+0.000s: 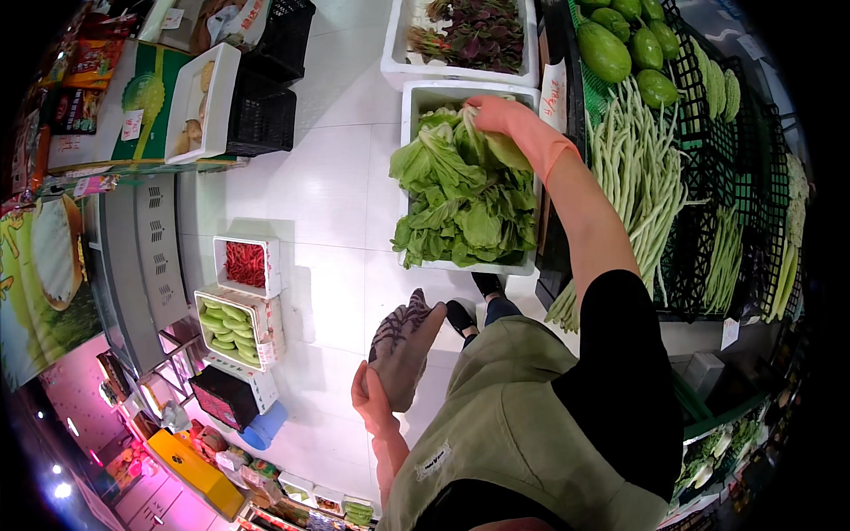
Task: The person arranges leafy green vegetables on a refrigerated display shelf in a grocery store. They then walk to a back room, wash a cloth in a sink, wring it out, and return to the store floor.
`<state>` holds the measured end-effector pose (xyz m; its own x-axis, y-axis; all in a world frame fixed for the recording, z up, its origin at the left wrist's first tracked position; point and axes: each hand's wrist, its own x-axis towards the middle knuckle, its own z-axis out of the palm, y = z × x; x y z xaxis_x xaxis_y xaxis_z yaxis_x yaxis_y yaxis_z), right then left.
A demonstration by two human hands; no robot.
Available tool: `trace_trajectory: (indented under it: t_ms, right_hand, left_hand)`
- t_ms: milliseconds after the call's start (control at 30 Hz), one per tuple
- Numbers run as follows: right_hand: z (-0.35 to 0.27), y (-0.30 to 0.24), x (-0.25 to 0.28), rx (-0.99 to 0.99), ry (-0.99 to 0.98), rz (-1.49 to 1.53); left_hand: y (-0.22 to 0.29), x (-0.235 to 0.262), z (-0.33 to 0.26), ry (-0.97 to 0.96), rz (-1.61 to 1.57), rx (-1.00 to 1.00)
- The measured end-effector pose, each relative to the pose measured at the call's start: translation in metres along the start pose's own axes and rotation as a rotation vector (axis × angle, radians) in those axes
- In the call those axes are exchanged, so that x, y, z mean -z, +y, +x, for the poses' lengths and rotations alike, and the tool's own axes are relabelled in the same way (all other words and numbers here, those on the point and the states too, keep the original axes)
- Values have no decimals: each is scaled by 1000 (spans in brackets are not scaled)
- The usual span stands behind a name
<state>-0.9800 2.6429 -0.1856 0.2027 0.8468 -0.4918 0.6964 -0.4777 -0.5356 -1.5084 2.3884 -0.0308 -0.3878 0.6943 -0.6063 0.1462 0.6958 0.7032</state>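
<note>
A white foam box (411,106) full of leafy green lettuce (465,190) stands in front of me. My right hand (503,118), in a salmon-pink rubber glove, reaches into its far side. Its fingers close on the base of a lettuce head, and the leaves partly hide the fingertips. My left hand (375,400), gloved the same way, is lower and to the left, away from the box. It grips the near end of a grey-brown cloth piece with dark stripes (407,350), shaped somewhat like a mitt.
Behind the lettuce stands a foam box of reddish-purple greens (474,35). Long beans (633,168) and green melons (605,51) fill the rack on the right. Boxes of red chillies (245,264) and pale green gourds (232,332) sit on the floor at left, near black crates (261,119).
</note>
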Motion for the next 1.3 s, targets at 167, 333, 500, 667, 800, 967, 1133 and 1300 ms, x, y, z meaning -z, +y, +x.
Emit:
trace_trajectory:
  t_ms: [167, 333, 500, 667, 800, 967, 1133, 1300]
  right_hand:
    - [-45, -49, 22, -123, -42, -538]
    - [-54, -49, 13, 46, -74, -739]
    - [-60, -73, 12, -36, -156, -746]
    - [-41, -62, 11, -216, -26, -373]
    - [-48, -57, -15, -176, 93, -159]
    - [-56, -44, -56, -260, -64, 12]
    - [-70, -41, -99, -273, 17, -46]
    - [-66, -21, -109, -310, 139, 225]
  left_hand:
    - [-5, 9, -7, 35, 1, -1]
    - [-9, 20, -11, 45, 3, 16]
    - [-14, 30, -16, 60, -41, 38]
    - [-29, 42, -14, 47, -59, 56]
    - [-35, 47, -14, 50, -57, 38]
    - [-35, 48, -15, 56, -65, 80]
    - [-39, 51, -12, 47, -45, 71]
    - [-44, 59, -10, 32, 19, 19]
